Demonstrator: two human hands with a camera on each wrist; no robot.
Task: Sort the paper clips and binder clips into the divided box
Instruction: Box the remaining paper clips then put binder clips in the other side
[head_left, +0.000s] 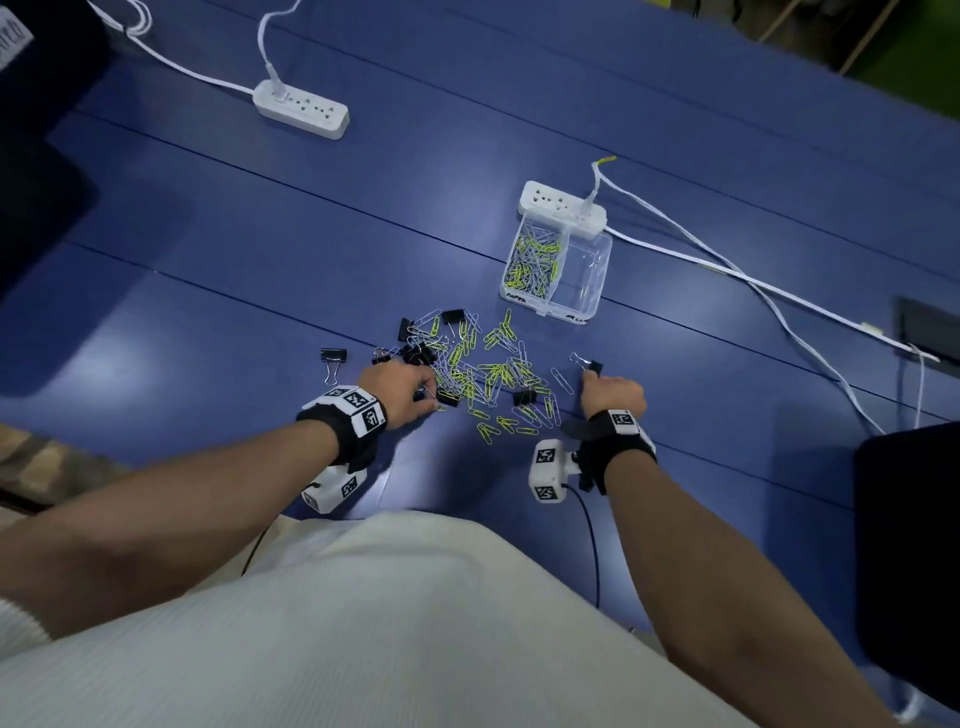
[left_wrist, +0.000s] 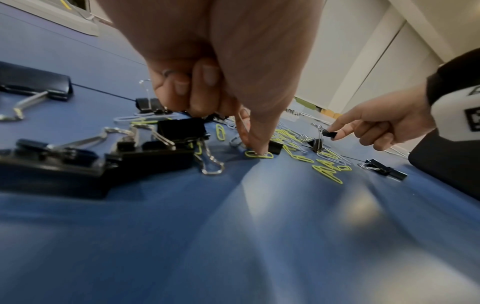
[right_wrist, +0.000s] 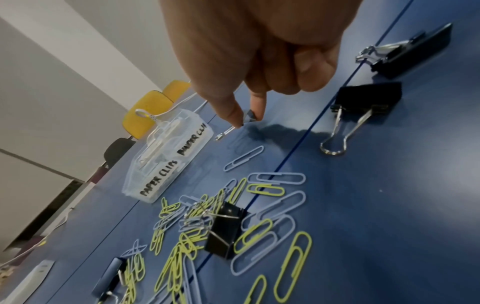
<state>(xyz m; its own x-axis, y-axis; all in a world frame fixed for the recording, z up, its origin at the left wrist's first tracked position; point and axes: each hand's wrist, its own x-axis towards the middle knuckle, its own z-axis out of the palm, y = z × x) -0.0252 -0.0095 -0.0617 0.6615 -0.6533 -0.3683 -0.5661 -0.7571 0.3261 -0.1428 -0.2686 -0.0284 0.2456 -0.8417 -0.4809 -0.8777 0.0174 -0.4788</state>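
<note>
The clear plastic divided box (head_left: 597, 291) stood on the far right of the blue table (head_left: 260, 260), against a white power strip (head_left: 561, 205). Its left compartment already held a heap of yellow and pale blue wire paper clips; its right compartment looked empty. Nearer the person lay the unsorted pile of paper clips (head_left: 488, 374), with black steel binder clips (head_left: 415, 353) mixed in, mostly on its left side, and one large binder clip (head_left: 332, 358) lying apart at the far left.

The right hand (head_left: 613, 395) was at the right edge of the pile, thumb and forefinger pinched on a small black binder clip (left_wrist: 329, 134) by its folded body, the wire handles pointing away toward the box. That seemed the sound place to take it: the body is stiff and gives two flat faces, while the looped handles swing and would let it dangle. It should be light enough for a two-finger pinch.

The left hand (head_left: 400, 389) was at the near left of the pile, its other fingers curled, with thumb and forefinger tips pressed down on a yellow paper clip (left_wrist: 258, 154) lying flat on the table. Whether it had the clip pinched yet or was only pressing on it, I cannot tell. Such a clip is thin, springy and smooth, lying flush with the surface, so it would probably need sliding or a nail under one end before it lifts, and it may drag tangled neighbours along.
</note>
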